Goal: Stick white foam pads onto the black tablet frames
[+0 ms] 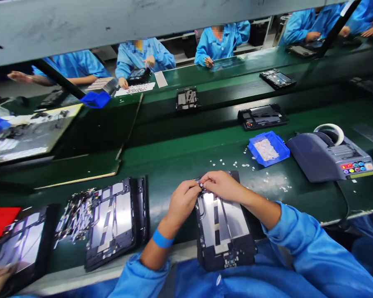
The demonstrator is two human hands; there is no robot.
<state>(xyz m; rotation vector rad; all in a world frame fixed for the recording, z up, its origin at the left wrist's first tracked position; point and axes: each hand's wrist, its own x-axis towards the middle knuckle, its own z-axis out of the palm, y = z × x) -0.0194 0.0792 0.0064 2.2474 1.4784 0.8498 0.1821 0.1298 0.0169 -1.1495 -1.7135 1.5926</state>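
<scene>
An opened tablet (217,219) with its inner parts and silvery plates showing lies before me, its lower end over the bench edge. My left hand (184,203), with a blue band on the wrist, has its fingers pinched together at the tablet's top left corner. Close against it, my right hand (222,186) is pinched too, at the same spot. Something tiny and whitish shows between the fingertips, too small to name. To my left, several opened tablets (112,223) lie stacked and tilted, next to a heap of thin metallic strips (77,213).
A blue tray (284,152) holds small white pieces, with more scattered around it. Right of it stands a grey tape dispenser (313,159). Other opened tablets (262,116) lie farther back. A neighbour's hand (0,277) touches a tablet at far left. Co-workers in blue sit opposite.
</scene>
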